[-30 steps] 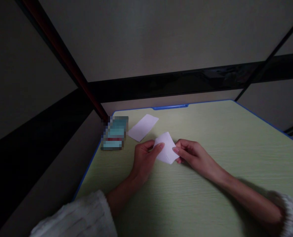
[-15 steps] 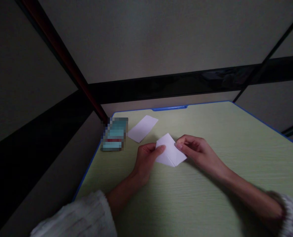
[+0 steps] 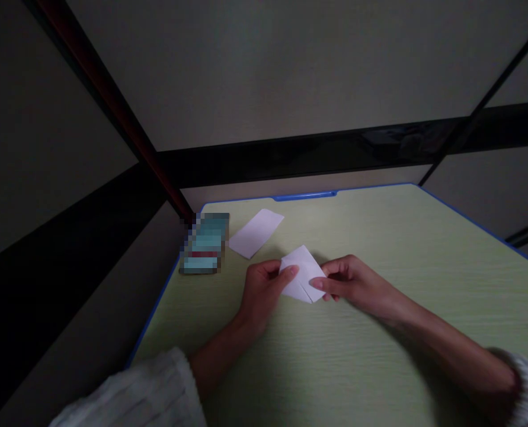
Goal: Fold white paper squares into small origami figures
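Observation:
Between my hands, above the table, is a small folded piece of white paper (image 3: 303, 267) with a pointed top and a slit-like seam running to its lower edge. My left hand (image 3: 264, 290) pinches its left side, thumb flat on the front and fingers behind. On the right side my right hand (image 3: 350, 279) grips it, thumb pressed on the lower right face and fingers curled behind the edge. A second white sheet (image 3: 257, 233), oblong and flat, lies on the table just beyond my left hand.
The pale green table (image 3: 401, 237) has a blue rim and a blue handle-like strip (image 3: 306, 196) at its far edge. At the left edge lies a pixelated, phone-like object (image 3: 205, 243). Dark-banded panels (image 3: 308, 151) stand behind the table and to the left.
My right hand has moved slightly down, and its thumb now lies over the paper's lower right part. The right corner that stuck out is folded in or hidden. My left hand keeps its grip.

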`<state>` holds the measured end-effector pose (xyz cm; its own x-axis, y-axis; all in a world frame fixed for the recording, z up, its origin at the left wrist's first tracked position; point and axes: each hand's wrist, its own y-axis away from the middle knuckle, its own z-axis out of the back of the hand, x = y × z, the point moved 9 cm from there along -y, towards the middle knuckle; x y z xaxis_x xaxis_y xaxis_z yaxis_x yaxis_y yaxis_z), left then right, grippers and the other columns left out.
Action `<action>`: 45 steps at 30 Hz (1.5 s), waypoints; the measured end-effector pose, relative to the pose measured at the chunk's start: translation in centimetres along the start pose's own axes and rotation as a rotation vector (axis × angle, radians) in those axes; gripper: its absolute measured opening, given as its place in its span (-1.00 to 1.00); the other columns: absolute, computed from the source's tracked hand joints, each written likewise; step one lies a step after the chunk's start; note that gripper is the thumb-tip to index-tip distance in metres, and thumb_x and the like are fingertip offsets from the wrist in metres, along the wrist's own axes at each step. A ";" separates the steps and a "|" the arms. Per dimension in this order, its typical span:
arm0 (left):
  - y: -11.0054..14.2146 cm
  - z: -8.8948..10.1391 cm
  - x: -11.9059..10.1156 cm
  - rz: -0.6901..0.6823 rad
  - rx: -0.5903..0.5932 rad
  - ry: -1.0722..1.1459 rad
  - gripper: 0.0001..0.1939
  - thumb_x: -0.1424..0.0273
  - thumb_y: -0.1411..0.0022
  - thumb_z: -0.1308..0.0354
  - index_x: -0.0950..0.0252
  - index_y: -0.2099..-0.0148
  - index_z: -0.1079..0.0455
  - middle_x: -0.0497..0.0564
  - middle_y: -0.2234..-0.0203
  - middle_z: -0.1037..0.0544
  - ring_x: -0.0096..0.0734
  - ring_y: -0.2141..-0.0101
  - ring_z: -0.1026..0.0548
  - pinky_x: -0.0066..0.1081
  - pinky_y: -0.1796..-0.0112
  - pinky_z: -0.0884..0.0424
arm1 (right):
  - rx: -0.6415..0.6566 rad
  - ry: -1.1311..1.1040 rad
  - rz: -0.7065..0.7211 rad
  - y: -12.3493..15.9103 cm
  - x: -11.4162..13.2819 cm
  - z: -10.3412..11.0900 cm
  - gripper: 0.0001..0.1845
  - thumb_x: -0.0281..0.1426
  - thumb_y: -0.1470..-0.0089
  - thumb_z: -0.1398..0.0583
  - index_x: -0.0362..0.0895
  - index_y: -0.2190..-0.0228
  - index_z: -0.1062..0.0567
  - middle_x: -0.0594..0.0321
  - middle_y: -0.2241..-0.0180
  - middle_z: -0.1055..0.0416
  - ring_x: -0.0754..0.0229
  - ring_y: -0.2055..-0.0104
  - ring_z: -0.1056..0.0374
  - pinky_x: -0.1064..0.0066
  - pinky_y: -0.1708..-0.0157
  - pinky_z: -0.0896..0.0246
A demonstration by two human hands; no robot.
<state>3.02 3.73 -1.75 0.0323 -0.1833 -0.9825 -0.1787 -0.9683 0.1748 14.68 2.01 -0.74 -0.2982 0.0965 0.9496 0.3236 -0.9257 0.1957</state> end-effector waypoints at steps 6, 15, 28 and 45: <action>-0.1 -0.3 0.0 0.004 0.037 -0.051 -0.73 0.27 0.12 -0.17 0.43 0.58 -0.35 -0.11 0.71 -0.31 -0.60 0.63 -0.17 -0.53 0.60 -0.03 | -0.087 -0.016 -0.017 0.0 -0.4 0.8 -0.68 -0.26 0.21 -0.21 -0.21 0.75 -0.32 0.38 0.76 -0.18 0.41 0.68 -0.01 0.50 0.65 0.16; 0.2 -1.0 0.2 0.016 0.111 -0.095 -0.75 0.29 0.12 -0.17 0.42 0.60 -0.33 -0.09 0.71 -0.32 -0.59 0.64 -0.19 -0.55 0.63 -0.03 | -0.053 -0.132 0.047 0.1 0.7 0.1 -0.70 -0.21 0.19 -0.20 -0.21 0.64 -0.34 0.37 0.67 -0.20 0.39 0.62 -0.07 0.51 0.63 0.10; 0.4 -1.8 0.3 0.015 0.201 -0.120 -0.74 0.29 0.11 -0.16 0.42 0.60 -0.29 -0.11 0.72 -0.25 -0.61 0.64 -0.15 -0.54 0.62 0.01 | -0.157 -0.108 0.090 0.5 1.2 0.0 -0.61 -0.15 0.09 -0.11 -0.15 0.70 -0.15 0.43 0.71 -0.01 0.42 0.67 0.05 0.54 0.70 0.19; 1.0 -2.7 0.2 0.005 0.215 -0.194 -0.72 0.29 0.14 -0.12 0.38 0.69 -0.20 -0.15 0.76 -0.14 -0.62 0.66 -0.09 -0.53 0.63 0.05 | -0.378 0.164 0.226 1.2 2.6 1.5 -0.68 -0.28 0.01 -0.01 -0.16 0.69 -0.21 0.37 0.70 -0.08 0.39 0.65 0.00 0.55 0.71 0.16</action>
<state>5.52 2.25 -1.63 -0.1542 -0.1317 -0.9792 -0.3838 -0.9052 0.1822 15.62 1.73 2.36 -0.4054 -0.1535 0.9011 0.0564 -0.9881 -0.1430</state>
